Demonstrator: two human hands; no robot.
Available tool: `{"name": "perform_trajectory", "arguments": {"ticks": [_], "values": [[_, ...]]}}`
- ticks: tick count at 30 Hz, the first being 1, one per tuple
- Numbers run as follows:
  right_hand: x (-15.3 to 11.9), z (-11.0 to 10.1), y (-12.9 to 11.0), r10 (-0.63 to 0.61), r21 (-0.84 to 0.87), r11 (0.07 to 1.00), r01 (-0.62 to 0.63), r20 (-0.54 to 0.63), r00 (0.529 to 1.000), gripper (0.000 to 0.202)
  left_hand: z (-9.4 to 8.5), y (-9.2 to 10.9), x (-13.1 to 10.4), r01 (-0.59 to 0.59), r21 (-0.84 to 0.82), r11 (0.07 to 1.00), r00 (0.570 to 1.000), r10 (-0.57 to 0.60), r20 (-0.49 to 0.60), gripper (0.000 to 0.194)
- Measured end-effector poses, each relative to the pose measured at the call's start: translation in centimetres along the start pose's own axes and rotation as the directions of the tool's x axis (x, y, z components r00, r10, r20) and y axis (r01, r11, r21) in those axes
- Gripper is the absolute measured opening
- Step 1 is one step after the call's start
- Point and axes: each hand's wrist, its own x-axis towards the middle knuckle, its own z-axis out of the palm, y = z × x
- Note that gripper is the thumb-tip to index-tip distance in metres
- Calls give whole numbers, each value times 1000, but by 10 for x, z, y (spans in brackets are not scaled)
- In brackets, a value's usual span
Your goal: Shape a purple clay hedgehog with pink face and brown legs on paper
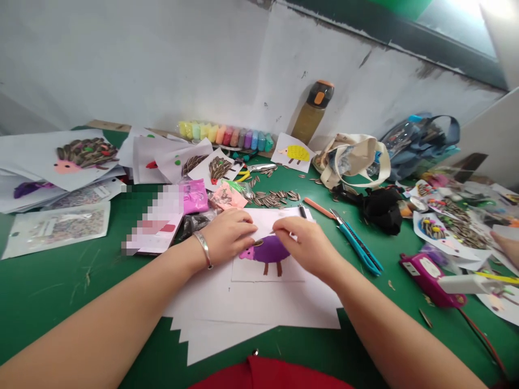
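Observation:
A picture card point(247, 273) with a purple clay hedgehog point(270, 249), pink face and brown legs lies on a stack of white paper point(203, 310). My left hand point(227, 233) rests on the card's left side, fingers laid out near the pink face. One sunflower seed point(258, 243) sits on the purple body, close to those fingertips. Over the upper right of the body, my right hand point(307, 244) is closed in a pinch. The small thin tip at its fingers looks like another sunflower seed point(273, 232), mostly hidden. Beyond the card lie loose sunflower seeds point(275, 199).
Blue scissors or cutter point(359, 246) and an orange stick point(319, 207) lie right of the paper. A magenta glue gun or power block point(432, 281) with a red cable is farther right. A bottle point(312, 113), clay packs point(227, 135) and finished hedgehog pictures point(83, 159) line the back.

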Motion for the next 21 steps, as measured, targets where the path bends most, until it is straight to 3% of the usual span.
{"name": "perform_trajectory", "arguments": {"ticks": [4,8,21], "values": [[-13,16,-18,-58,31,998,57,62,996,19,1,0,-1,5,-4,1000,1000,-5,15,25],[-11,28,-19,-142,10,990,141,78,987,22,1,0,-1,7,-14,1000,1000,-7,2,23],[-14,38,-13,-140,-40,989,141,35,990,21,1,0,-1,23,-14,1000,1000,-23,8,23]]}}
